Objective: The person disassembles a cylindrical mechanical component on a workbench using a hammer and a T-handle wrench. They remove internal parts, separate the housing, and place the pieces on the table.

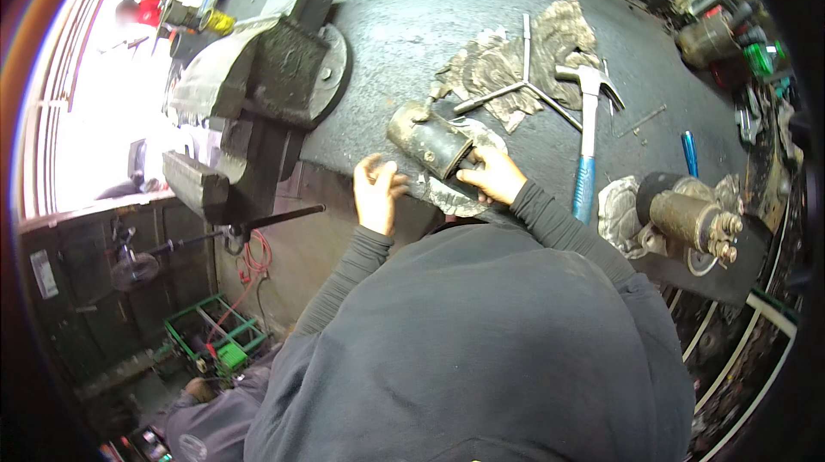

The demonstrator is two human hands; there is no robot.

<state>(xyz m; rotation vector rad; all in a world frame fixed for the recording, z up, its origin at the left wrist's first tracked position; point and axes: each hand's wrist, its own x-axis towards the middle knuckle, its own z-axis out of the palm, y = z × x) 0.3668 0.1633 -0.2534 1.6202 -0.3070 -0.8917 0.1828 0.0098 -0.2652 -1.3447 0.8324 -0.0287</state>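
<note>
A dark, worn cylindrical motor housing lies on its side near the front edge of the workbench. My right hand grips its right end with thumb and fingers; part of those fingers is hidden behind the rim. Just left of the housing, my left hand is raised with its fingers apart and slightly curled, holding nothing. Beneath the housing and along the bench edge lies a grimy cloth. Beyond it, a three-armed socket wrench rests on a crumpled dirty rag.
A large bench vise stands at the left, its handle bar jutting out. A blue-handled claw hammer lies right of the rag. Farther right sits a starter motor beside a blue-handled tool. Another person is at lower left.
</note>
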